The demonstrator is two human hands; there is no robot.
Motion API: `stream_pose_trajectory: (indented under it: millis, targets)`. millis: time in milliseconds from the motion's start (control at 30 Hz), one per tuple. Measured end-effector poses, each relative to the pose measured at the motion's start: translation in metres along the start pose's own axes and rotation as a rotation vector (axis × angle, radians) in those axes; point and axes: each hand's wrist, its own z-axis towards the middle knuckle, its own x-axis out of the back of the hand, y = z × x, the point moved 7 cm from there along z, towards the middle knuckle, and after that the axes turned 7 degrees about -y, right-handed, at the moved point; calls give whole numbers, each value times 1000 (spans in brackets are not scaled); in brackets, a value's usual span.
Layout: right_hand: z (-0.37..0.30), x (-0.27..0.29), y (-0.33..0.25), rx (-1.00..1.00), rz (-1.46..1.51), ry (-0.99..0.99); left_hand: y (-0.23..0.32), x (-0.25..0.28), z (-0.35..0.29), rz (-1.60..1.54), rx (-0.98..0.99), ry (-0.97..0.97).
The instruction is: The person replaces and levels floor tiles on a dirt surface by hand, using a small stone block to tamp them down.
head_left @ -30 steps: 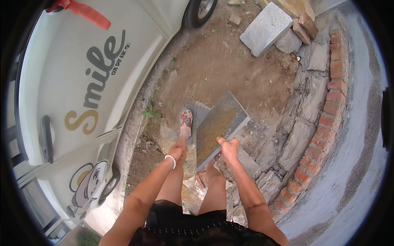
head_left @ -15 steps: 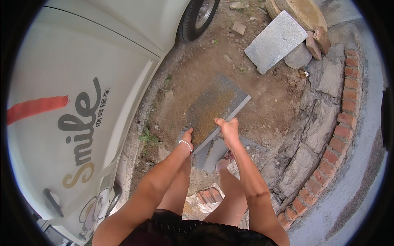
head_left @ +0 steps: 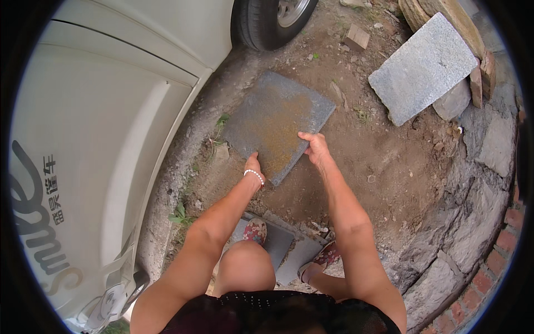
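Between my hands is a dark grey stone slab (head_left: 281, 114) with a rusty brown stain across its top. My left hand (head_left: 254, 168), a white bead bracelet at its wrist, grips the slab's near left edge. On the near right edge my right hand (head_left: 315, 146) is closed, thumb on top and fingers under the rim. The slab lies over bare soil, its far side low; whether that side rests on the ground I cannot tell. Below my hands, my feet stand by flat grey paving slabs (head_left: 278, 245).
A vehicle's pale body panel (head_left: 122, 83) and tyre (head_left: 253, 25) border the left. At the far right a light grey slab (head_left: 425, 67) leans on rounded stones. A small block (head_left: 356, 38) sits on the dirt. Rough stone masonry (head_left: 473, 222) and a brick edging (head_left: 489, 273) run along the right.
The dark slab has moved away from my legs, farther over the soil, and now lies flatter in view. My arms reach farther forward, both hands still gripping it. My view has shifted too.
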Motion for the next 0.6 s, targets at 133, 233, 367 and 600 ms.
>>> stream_pose_trajectory:
  millis: [133, 233, 367, 600]
  targets:
    - [27, 42, 12, -6, 119, 101, -18, -20, 20, 10, 83, -151]
    - [31, 31, 19, 50, 161, 81, -7, 4, 39, 76, 214, -329]
    - [15, 12, -11, 250, 68, -19, 79, 65, 62, 469, -605, 314]
    - [-89, -32, -86, 292, -403, 169, 116, -43, 47, 847, -683, -184]
